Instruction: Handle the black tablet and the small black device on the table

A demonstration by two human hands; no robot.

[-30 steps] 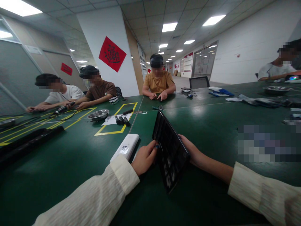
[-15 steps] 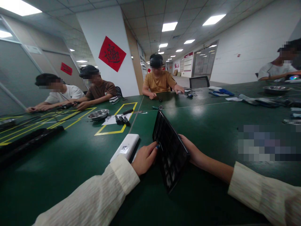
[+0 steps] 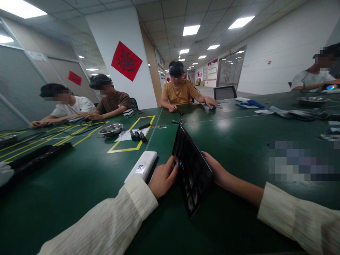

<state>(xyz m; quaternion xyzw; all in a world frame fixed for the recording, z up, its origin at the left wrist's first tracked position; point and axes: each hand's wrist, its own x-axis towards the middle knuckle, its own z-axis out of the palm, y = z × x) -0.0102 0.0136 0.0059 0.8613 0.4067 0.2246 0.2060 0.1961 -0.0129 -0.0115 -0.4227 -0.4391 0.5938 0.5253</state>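
A thin black tablet [image 3: 193,170] stands tilted on edge in front of me, with dim rows of dark and pale patches on its face. My right hand [image 3: 212,168] holds it from behind by its right side, most of its fingers hidden. At the lower left of its face is my left hand [image 3: 165,177], fingers bent and pinched together. A small blue spot shows at those fingertips; I cannot make out what it is. Just left of that hand lies a white power bank [image 3: 142,165] marked with a number, partly behind my sleeve.
A metal bowl [image 3: 111,130], black parts [image 3: 138,136] on paper, and pliers [image 3: 178,122] lie farther back on the green table [image 3: 244,141]. A long black object [image 3: 39,159] lies left. Co-workers sit opposite [image 3: 183,92], at left [image 3: 114,101] and far right.
My left fingers have shifted slightly at the tablet's face. The co-worker opposite has moved a hand onto a small item. Something white has entered at the far left edge.
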